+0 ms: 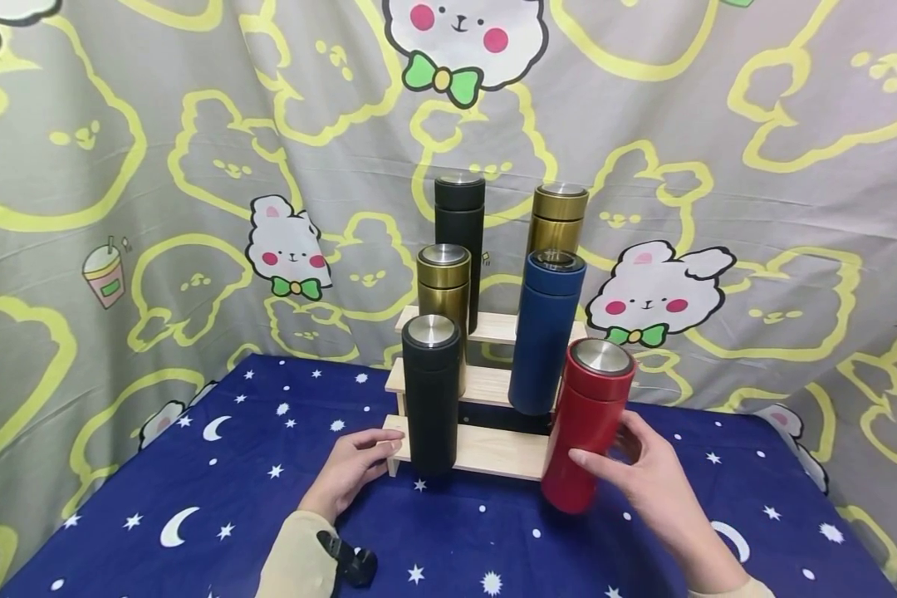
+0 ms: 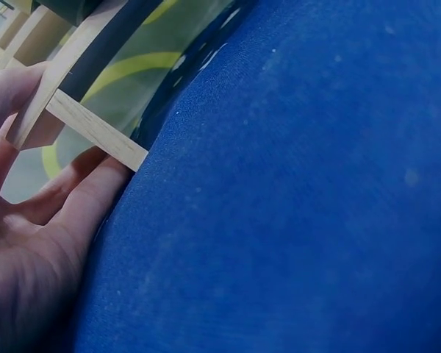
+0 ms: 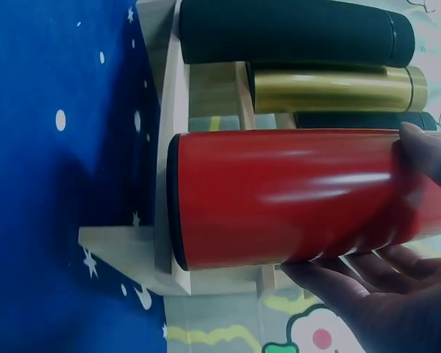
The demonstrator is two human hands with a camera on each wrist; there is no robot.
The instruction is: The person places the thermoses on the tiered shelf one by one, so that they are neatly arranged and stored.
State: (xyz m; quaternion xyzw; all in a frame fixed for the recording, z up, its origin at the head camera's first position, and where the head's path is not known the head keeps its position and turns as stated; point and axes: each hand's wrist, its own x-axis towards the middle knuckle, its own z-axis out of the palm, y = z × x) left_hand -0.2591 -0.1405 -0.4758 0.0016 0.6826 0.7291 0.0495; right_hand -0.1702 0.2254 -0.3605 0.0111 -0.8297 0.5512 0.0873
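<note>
A red thermos bottle (image 1: pixel 590 423) with a steel-topped lid is gripped by my right hand (image 1: pixel 654 477), thumb in front and fingers round its far side. It is at the right end of the lowest step of a three-tier wooden stand (image 1: pixel 497 451); whether its base (image 3: pixel 175 202) touches the step, I cannot tell. My left hand (image 1: pixel 355 465) holds the left end of that step, thumb against the board (image 2: pixel 77 59) and fingers by its leg (image 2: pixel 99 131). A black thermos bottle (image 1: pixel 431 407) stands upright on the lowest step, near the left hand.
On the middle step are a gold bottle (image 1: pixel 444 286) at left and a blue bottle (image 1: pixel 544 340) at right. Another black bottle (image 1: pixel 459 220) and gold bottle (image 1: pixel 556 220) stand on the top step. A star-patterned blue cloth (image 1: pixel 269 515) covers the table; a cartoon curtain (image 1: pixel 374 183) hangs behind.
</note>
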